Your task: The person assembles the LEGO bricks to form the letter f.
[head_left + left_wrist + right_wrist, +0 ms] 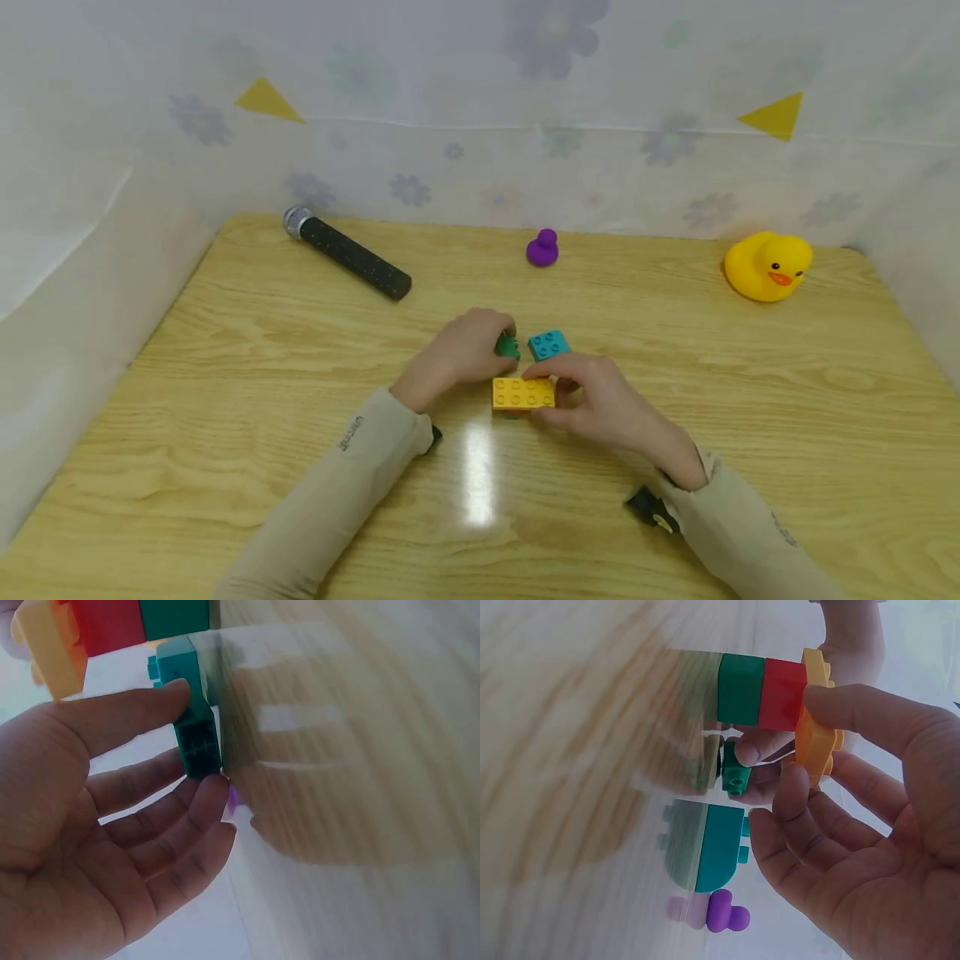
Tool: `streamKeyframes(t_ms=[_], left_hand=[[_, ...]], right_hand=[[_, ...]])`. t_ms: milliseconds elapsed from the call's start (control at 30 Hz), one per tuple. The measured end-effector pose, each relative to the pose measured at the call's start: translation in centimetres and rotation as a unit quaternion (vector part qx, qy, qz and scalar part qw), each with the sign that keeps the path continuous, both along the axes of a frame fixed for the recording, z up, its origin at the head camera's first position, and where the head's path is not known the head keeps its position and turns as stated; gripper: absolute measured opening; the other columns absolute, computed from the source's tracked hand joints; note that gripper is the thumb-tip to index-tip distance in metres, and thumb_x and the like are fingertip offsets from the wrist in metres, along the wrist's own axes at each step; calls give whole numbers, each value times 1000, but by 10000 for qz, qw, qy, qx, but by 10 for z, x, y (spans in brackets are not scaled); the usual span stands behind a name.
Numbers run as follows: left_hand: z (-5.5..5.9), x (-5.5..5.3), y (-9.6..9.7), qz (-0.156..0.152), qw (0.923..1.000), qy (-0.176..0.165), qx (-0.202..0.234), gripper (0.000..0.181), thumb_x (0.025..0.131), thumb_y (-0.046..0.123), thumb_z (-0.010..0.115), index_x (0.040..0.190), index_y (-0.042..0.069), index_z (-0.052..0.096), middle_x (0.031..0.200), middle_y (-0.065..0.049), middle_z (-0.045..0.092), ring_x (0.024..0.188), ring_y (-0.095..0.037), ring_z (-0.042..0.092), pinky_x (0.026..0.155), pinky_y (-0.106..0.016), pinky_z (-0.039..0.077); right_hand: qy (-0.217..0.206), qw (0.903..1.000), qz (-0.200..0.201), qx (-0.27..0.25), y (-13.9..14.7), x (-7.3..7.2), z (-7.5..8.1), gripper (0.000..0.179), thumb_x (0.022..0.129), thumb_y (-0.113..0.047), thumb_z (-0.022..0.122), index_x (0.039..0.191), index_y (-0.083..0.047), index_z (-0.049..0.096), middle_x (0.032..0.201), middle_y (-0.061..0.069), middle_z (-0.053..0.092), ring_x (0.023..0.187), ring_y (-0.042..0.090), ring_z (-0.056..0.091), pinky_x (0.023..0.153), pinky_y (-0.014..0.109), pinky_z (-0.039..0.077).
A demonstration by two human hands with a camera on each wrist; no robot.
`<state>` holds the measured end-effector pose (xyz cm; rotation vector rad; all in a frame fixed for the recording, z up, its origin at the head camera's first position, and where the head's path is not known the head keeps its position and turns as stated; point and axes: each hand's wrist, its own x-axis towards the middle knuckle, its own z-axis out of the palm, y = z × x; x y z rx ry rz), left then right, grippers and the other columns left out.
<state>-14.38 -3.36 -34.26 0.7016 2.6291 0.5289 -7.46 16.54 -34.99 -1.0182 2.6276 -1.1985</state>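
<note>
My left hand (465,348) pinches a small green toy brick (191,712) between thumb and fingers, low over the tabletop. To its right, my right hand (603,404) grips the right end of a long yellow brick (513,393) with thumb and fingertips. That yellow brick tops a stack, with a red brick (782,694) under it and a dark green brick (740,688) at the bottom, on the table. In the right wrist view the held green brick is beside this stack. A teal brick (549,344) with a rounded side lies just beyond my right fingers.
Across the back of the wooden table (225,400) are a black microphone (352,254) at left, a small purple duck (543,249) in the middle and a big yellow duck (767,267) at right. A flowered white cloth (465,75) hangs behind.
</note>
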Motion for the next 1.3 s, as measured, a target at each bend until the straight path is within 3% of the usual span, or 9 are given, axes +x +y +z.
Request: streamKeyframes(t_ms=[100,267,367,500,600,767,900,1067,1300], left_hand=[[0,1,-6,74,9995,3,310,42,90,29,66,124,5,59,111,-7,63,88,-17,56,78,-32,48],[9,7,-16,288,9944,-45,1019,41,93,29,63,124,4,59,109,-7,65,85,-15,59,76,-31,50],[15,13,-22,352,9875,-50,1538,34,91,28,65,117,5,62,101,-4,64,79,-14,58,70,-28,50],[20,23,-29,217,9744,40,2239,28,87,22,70,109,6,63,92,-2,63,77,-14,58,68,-26,49],[22,30,-32,203,9670,-9,2539,34,85,18,71,114,2,62,95,-4,64,82,-13,60,71,-24,51],[21,37,-35,192,9687,-78,2473,40,88,18,69,121,-2,61,99,-5,66,86,-13,61,71,-23,52],[18,39,-33,-31,9662,60,2578,34,87,19,69,115,1,65,94,-1,67,84,-12,60,67,-24,51],[15,42,-27,-415,9608,9,2740,32,85,21,72,113,8,67,97,4,67,87,-10,59,73,-30,49],[11,44,-25,-754,9658,60,2480,32,84,24,75,113,14,67,106,6,67,94,-8,60,81,-33,48]], right_hand=[[-18,10000,-24,50,-1,1,1,36,76,-3,79,109,-1,67,99,8,68,67,15,58,63,32,53],[-53,9999,-72,111,-1,1,2,38,74,-4,80,110,-2,67,98,6,68,67,15,58,63,31,53],[-22,10000,-28,79,-1,1,1,36,75,-3,79,109,-2,67,98,7,68,66,14,58,62,31,53],[7,10000,44,21,0,0,1,34,77,-2,78,109,-1,67,98,8,69,66,14,58,62,30,53],[13,10000,53,17,0,1,3,33,77,-3,78,109,-1,67,99,8,69,66,13,57,62,30,52],[-12,10000,46,-7,1,1,2,34,77,-2,78,109,0,67,100,9,68,66,13,57,62,32,53],[25,10000,43,-12,1,1,1,35,76,-1,78,109,0,66,100,9,68,65,14,57,60,31,52],[201,9998,55,42,2,1,-1,36,76,-1,79,109,1,66,99,9,69,65,14,56,59,29,50],[139,9999,15,88,0,2,3,36,75,-2,80,109,2,66,98,9,68,67,14,57,60,28,51]])
